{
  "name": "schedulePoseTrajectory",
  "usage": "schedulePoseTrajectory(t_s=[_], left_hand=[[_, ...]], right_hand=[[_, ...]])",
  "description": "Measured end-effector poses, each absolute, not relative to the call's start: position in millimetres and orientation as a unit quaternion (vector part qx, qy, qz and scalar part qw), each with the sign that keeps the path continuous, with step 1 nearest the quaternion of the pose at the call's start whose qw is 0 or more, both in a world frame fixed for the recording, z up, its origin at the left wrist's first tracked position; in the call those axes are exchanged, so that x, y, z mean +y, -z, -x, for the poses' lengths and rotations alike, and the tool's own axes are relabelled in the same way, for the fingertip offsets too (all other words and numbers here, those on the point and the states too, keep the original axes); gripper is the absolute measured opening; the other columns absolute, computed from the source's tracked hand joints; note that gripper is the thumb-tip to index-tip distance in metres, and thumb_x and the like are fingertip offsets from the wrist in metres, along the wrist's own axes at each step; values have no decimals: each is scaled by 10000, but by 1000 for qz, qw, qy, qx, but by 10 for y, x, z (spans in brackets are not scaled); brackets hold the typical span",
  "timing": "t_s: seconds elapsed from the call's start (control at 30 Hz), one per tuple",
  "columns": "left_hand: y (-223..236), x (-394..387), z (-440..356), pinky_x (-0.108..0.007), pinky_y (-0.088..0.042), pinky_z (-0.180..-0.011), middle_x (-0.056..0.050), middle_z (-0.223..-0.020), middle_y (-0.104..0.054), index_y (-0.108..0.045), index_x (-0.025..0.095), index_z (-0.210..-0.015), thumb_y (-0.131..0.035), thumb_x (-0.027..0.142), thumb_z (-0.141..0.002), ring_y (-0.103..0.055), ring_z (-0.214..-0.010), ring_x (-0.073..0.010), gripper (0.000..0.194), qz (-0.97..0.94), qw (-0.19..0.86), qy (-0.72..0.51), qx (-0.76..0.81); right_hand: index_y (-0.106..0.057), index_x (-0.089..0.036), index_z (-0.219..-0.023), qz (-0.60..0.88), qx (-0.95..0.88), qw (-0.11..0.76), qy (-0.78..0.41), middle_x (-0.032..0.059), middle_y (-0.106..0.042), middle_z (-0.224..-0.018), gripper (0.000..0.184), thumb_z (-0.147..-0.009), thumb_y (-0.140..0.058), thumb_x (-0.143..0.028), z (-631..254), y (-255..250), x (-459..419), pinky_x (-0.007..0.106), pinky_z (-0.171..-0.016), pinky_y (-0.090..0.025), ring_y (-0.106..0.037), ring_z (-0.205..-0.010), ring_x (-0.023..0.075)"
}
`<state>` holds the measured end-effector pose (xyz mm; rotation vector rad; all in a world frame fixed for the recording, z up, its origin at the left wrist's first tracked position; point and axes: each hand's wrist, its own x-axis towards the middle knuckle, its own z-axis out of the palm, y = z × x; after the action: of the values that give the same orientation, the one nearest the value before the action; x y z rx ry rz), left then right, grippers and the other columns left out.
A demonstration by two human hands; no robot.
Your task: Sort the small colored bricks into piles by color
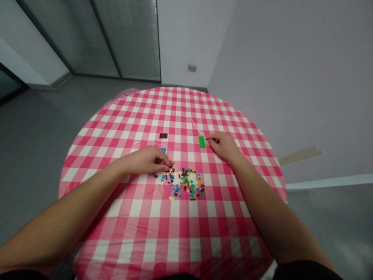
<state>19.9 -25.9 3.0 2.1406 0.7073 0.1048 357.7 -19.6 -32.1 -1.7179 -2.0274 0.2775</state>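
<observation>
My left hand (150, 159) reaches in from the left, fingers curled and tips together at the upper left edge of a loose pile of tiny building bricks (190, 182). Whatever is between its fingertips is too small to make out. A blue piece (163, 150) lies partly hidden behind that hand. On the right, my right hand (223, 144) rests with thumb and index finger pinched close to the right edge of a flat green rectangular plate (202, 142). Anything in that pinch is too small to tell. Beyond my left hand lies a dark brown plate (163, 136).
A red-and-white checkered cloth (163, 221) covers the round table. A pale brick (171, 198) lies at the pile's near edge. Behind the table are a glass partition (131, 42) and a wall with a socket (192, 68); another wall (291, 85) runs along the right.
</observation>
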Motion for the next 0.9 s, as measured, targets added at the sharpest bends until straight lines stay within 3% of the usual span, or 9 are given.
schedulePoseTrajectory(t_s=[0.9], left_hand=[[-42,-267,-209,-256,-507,-678,-78,-920,-775,-773,147,-966,-616,295,-892,-697,-758,-161,228,-857,427,-40,287]], right_hand=[[-793,-185,-1129,619,-753,213,-65,111,-726,-921,326,-963,-544,-314,-3575,348,-161,352,-758,-486,-645,-834,236]])
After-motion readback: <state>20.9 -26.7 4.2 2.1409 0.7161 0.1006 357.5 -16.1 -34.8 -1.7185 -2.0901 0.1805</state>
